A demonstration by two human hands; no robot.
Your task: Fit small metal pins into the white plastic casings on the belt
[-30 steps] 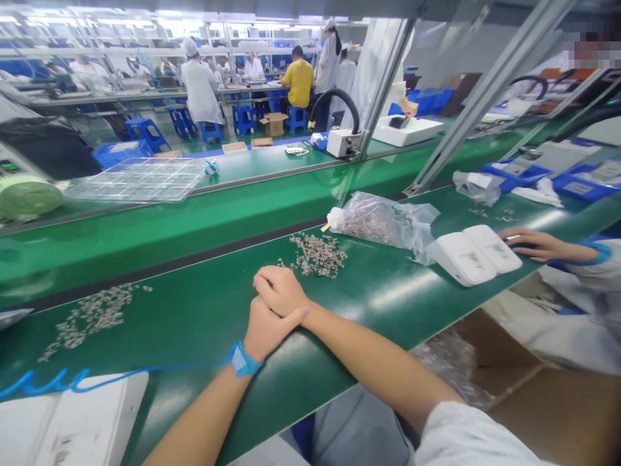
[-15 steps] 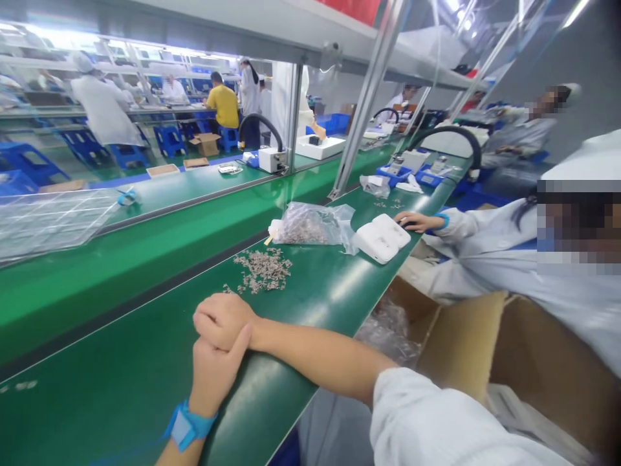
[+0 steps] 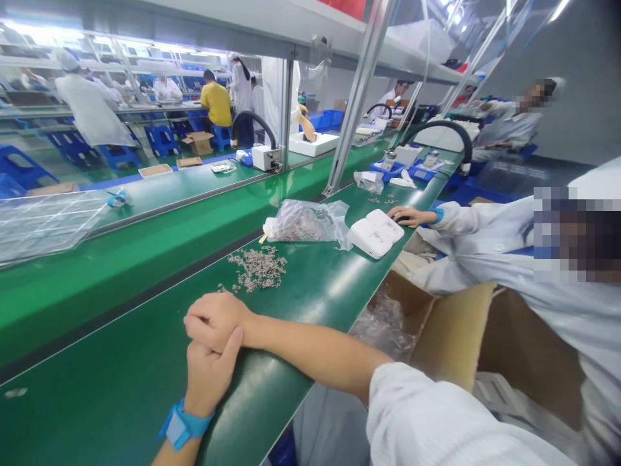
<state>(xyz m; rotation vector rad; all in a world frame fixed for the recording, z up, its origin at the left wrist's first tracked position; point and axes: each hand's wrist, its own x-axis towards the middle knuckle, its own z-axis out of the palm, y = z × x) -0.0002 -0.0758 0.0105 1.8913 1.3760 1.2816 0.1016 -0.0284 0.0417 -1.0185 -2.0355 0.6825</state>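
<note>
My right hand (image 3: 213,318) lies on top of my left hand (image 3: 208,375) at the near edge of the green bench (image 3: 111,388). The right hand's fingers are curled shut over the left one and hold nothing. Its cover hides my left fingers; only the thumb and the back of the hand show. A blue wrist strap (image 3: 182,424) sits on my left wrist. The nearest thing is a loose pile of small grey parts (image 3: 257,266), a little beyond my hands and not touched.
A clear bag of the same parts (image 3: 303,223) lies past the pile, beside two white plastic housings (image 3: 376,233). A co-worker's hand (image 3: 405,215) rests by the housings. An open cardboard box (image 3: 451,330) stands below the bench's edge at right. A metal post (image 3: 349,123) rises behind.
The view has swung to the right, bringing the seated co-worker and the cardboard box into sight. My stacked hands have stayed in the same place on the bench.
</note>
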